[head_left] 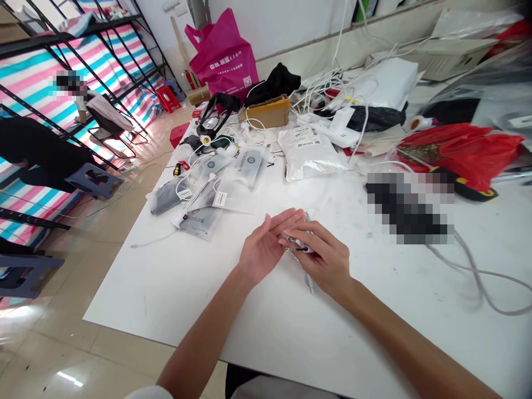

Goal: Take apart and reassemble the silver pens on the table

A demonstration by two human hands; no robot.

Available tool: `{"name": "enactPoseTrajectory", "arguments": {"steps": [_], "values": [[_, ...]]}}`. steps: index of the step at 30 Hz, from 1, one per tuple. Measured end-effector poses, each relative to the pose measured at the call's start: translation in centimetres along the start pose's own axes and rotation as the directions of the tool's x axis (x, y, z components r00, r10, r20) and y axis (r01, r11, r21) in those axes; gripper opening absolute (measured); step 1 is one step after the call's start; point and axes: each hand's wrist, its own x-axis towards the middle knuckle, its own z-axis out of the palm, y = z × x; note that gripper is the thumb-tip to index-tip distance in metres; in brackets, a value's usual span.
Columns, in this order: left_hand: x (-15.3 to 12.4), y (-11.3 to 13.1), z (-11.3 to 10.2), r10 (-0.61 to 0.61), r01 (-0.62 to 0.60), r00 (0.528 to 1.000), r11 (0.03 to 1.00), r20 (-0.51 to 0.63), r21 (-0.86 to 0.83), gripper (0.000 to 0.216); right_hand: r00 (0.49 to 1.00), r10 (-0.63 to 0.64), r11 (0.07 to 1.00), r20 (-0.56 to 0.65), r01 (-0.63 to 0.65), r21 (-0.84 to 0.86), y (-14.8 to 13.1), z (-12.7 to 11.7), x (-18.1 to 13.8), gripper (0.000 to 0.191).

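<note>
Above the white table, my left hand is turned palm up, its fingers stretched out and the thumb apart. My right hand is closed round a small shiny silver metal tool, whose exact kind I cannot make out. The tool's near end points at the left palm, and the right fingertips meet or nearly meet the left fingers. A slim silver piece shows below the right hand; whether it belongs to the tool is hidden.
Clear packets, a white plastic parcel and tangled white cables lie beyond my hands. A pixelated dark object and grey cable are to the right. Behind stands a magenta bag. People sit left, near stools.
</note>
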Motion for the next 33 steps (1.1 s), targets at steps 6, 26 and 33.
{"name": "enactPoseTrajectory", "arguments": {"steps": [6,26,33], "values": [[0.0,0.0,-0.1,-0.005,0.005,1.000,1.000,0.015,-0.008,0.050,1.000,-0.014,0.999,0.014,0.014,0.033,0.1,0.1,-0.2,0.040],[-0.1,-0.5,-0.6,0.127,-0.126,0.992,0.982,0.002,0.143,0.030,0.977,0.164,0.985,0.133,-0.155,-0.081,0.2,-0.1,-0.3,0.009],[0.5,-0.6,-1.4,0.150,-0.161,0.976,0.985,-0.159,-0.063,0.020,0.963,0.204,0.978,0.175,-0.196,-0.067,0.1,-0.3,-0.1,0.009]]}}
